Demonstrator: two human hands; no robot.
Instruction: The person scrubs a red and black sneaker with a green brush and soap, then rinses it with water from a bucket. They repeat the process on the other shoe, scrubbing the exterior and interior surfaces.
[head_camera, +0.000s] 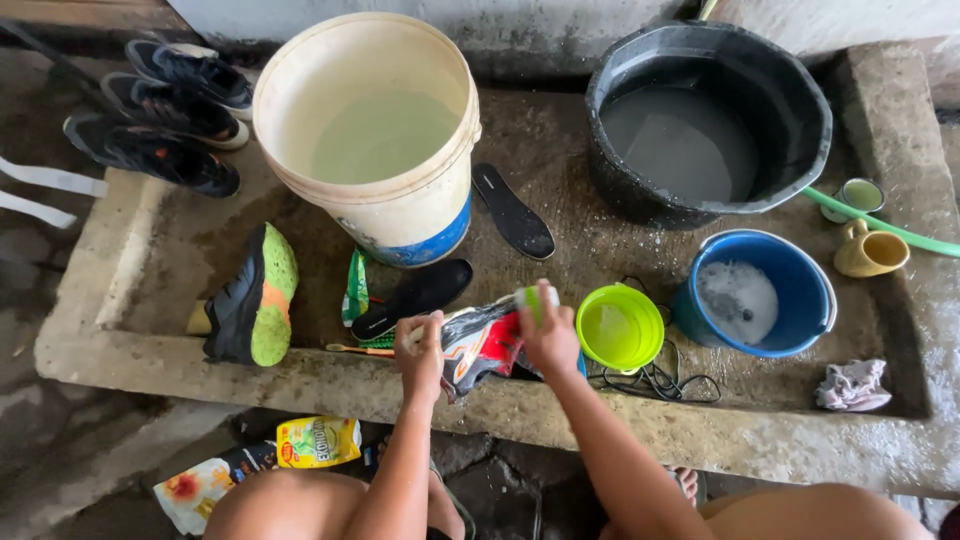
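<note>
Two hands work mid-frame: left hand (420, 352) grips the red-black shoe (480, 345) steady while right hand (548, 335) clutches a green brush (528, 296), best scrubbing firmly.

Count of things on the wash slab

Buckets and tubs: three, namely a cream bucket (372, 130) at 11 o'clock, a black tub (708, 120) at 1, a blue pail (755, 292) at 3. One green bowl (619, 326). Shoes: three dark ones (160, 110) at 10, one green-soled (252, 297) at 9, one red-and-white (482, 343) at centre. Insoles: two (512, 210). Cups: two (868, 250) at 3. One rag (852, 385) at 4. Packets: two (318, 441) at 7.
</note>
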